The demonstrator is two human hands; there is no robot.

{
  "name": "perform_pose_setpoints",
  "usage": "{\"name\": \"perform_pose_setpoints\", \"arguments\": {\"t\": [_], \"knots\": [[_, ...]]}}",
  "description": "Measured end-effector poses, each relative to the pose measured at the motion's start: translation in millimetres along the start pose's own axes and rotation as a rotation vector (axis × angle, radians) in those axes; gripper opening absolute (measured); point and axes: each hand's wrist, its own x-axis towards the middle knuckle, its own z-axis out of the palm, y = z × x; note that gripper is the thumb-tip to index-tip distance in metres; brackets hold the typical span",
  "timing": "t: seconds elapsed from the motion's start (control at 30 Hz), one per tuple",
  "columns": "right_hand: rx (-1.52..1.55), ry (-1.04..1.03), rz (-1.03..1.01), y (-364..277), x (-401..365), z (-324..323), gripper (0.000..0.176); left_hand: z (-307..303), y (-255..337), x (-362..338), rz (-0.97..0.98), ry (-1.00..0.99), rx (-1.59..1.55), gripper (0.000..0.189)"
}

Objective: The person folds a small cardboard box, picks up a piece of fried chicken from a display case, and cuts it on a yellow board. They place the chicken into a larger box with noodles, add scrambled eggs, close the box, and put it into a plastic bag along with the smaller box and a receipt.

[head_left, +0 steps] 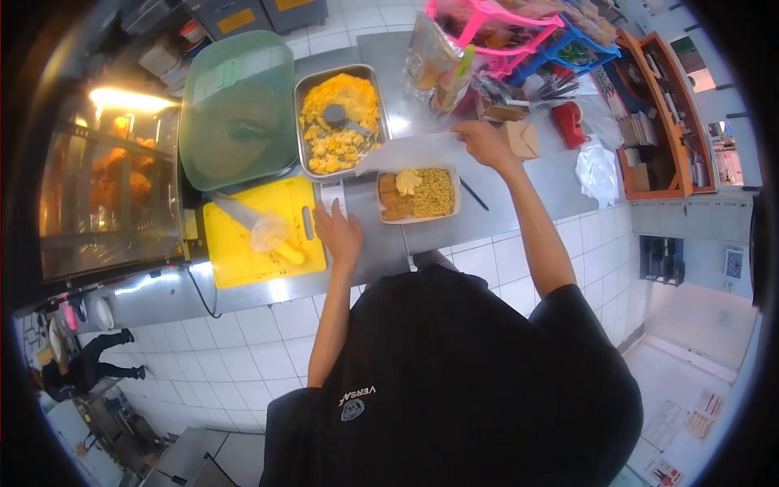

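Note:
My right hand [484, 144] pinches one end of a translucent white sheet [414, 152], which stretches left behind a food box. The open takeaway box [456, 213] holds noodles [434, 193], browned fried pieces [396, 204] and a pale yellow scoop [408, 182] on top. My left hand [339, 233] lies left of the box with its fingers stretched out, touching the near end of a narrow white paper slip [332, 192]. Behind the slip stands a metal tray [383, 105] of crumbly yellow food [341, 97], with a dark-handled utensil [337, 116] in it.
At left, a knife [235, 210] lies on a yellow cutting board [223, 260], beside a lit display case [114, 187]. A green tub [235, 105] stands behind. A black pen [474, 195], red dispenser [570, 124] and pink basket [495, 53] are right. Another person [81, 365] is far left.

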Motion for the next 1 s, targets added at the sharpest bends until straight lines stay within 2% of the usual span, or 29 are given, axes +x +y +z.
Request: {"name": "perform_pose_setpoints", "arguments": {"t": [0.07, 0.1, 0.13, 0.17, 0.23, 0.27, 0.3, 0.33, 0.4, 0.5, 0.6, 0.7, 0.73, 0.83, 0.87, 0.9, 0.97, 1.0], "knots": [[-0.039, -0.028, 0.041, -1.3, 6.0, -4.1, 0.032, -5.4, 26.1, 7.0, 0.041, 0.062, -0.134, 0.045], [-0.057, -0.004, -0.008, 3.1, 3.8, -0.3, 0.034, -9.8, 40.1, 11.2, 0.061, 0.092, -0.201, 0.044], [-0.078, 0.015, -0.057, 7.1, -4.5, 7.5, 0.035, -21.0, 59.8, 19.5, 0.089, 0.168, -0.487, 0.043], [-0.098, 0.030, -0.106, 11.4, -16.0, 15.2, 0.036, -33.8, 77.9, 23.5, 0.076, 0.196, -0.579, 0.042], [-0.181, -0.184, -0.093, -24.3, -49.3, -6.0, 0.037, -55.3, 111.8, 29.5, 0.044, 0.263, -0.763, 0.040], [-0.156, -0.191, -0.135, -20.1, -66.4, -4.1, 0.037, -49.6, 117.6, 30.9, 0.070, 0.256, -0.816, 0.042], [-0.123, -0.201, -0.173, -13.0, -84.4, 1.9, 0.038, -45.4, 123.4, 31.7, 0.113, 0.016, -0.660, 0.044], [-0.050, -0.125, -0.167, -6.4, -99.0, 4.1, 0.037, -41.5, 129.3, 33.6, 0.153, -0.221, -0.496, 0.046], [0.099, 0.031, -0.147, 10.3, -123.3, 7.5, 0.037, -22.0, 137.3, 27.3, 0.183, -0.457, -0.293, 0.057], [0.031, 0.076, 0.405, 47.4, -147.5, 30.2, 0.029, 3.2, 141.4, 7.9, 0.146, -0.314, -0.179, 0.064], [0.025, -0.095, 0.456, 73.4, -151.6, 77.6, 0.027, 22.9, 141.1, -2.1, 0.175, -0.288, -0.052, 0.072], [0.014, -0.028, 0.487, 123.6, -141.4, 88.1, 0.029, 25.1, 147.8, -5.8, 0.119, -0.340, 0.015, 0.078], [0.004, -0.075, 0.567, 132.6, -129.8, 79.7, 0.034, 27.0, 146.9, -8.7, 0.116, -0.334, 0.005, 0.080], [0.018, 0.150, 0.434, 114.0, -111.8, 51.5, 0.037, 40.7, 139.3, -13.0, 0.135, -0.288, -0.055, 0.087], [0.092, 0.190, 0.339, 100.3, -103.0, 48.7, 0.049, 47.2, 133.8, -15.1, 0.151, -0.260, -0.094, 0.090], [0.110, 0.207, 0.252, 85.8, -95.1, 61.7, 0.052, 49.5, 130.5, -17.2, 0.167, -0.231, -0.132, 0.094], [0.146, 0.243, 0.072, 66.9, -83.5, 96.3, 0.059, 50.6, 136.6, -22.5, 0.072, -0.131, -0.333, 0.097], [0.249, 0.239, 0.112, 67.4, -83.4, 110.6, 0.059, 50.7, 139.8, -23.4, 0.029, -0.075, -0.430, 0.099]]}}
